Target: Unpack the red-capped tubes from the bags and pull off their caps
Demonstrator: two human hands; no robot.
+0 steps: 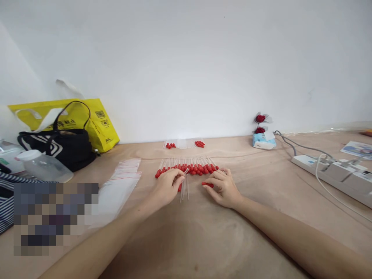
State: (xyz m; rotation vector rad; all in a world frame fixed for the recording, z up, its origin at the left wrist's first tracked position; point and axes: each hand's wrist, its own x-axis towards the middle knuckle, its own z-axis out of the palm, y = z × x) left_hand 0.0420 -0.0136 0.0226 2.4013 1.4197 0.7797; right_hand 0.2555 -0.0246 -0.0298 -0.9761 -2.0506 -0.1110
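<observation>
My left hand (pixel 167 183) is closed in a pinch on a thin clear glass tube (pixel 186 170), whose end pokes up past the fingertips. Between the thumb and fingers of my right hand (pixel 225 189) is a red rubber bulb (pixel 207 185). Under my left fingers another red bulb (pixel 179 188) partly shows. A few loose glass tubes (pixel 187 190) lie on the table between my hands. Just beyond them stretches a row of droppers (pixel 200 169), red bulbs towards me and clear stems pointing at the wall; my left hand hides some of them.
Plastic bags with red bulbs (pixel 200 143) lie near the wall. Flat zip bags (pixel 122 190) are at left, by a plastic bottle (pixel 48 166), black bag (pixel 58 147) and yellow bag (pixel 106 133). At right are a tissue pack (pixel 264 141) and a power strip (pixel 343 174) with cables.
</observation>
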